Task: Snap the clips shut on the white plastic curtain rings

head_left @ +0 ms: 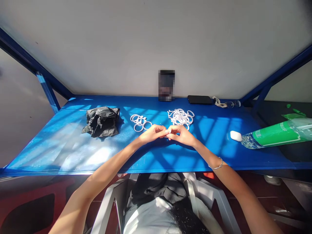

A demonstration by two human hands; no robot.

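Note:
My left hand [154, 133] and my right hand [179, 134] meet over the middle of the blue table, fingertips pinched together. A little white shows between the fingertips, but what they hold is mostly hidden by the fingers. Just beyond my left hand lies a small group of white plastic rings [138, 123] with little knobs, like curtain rings. Past my right hand sits a larger tangled pile of similar white rings [180, 117].
A crumpled black plastic bag [101, 122] stands open at left on the blue table [146, 159]. Against the wall are an upright dark screen [166, 85], a black phone [200, 99] and glasses [232, 104]. At right are a white case [236, 136] and a green-labelled bottle [278, 133].

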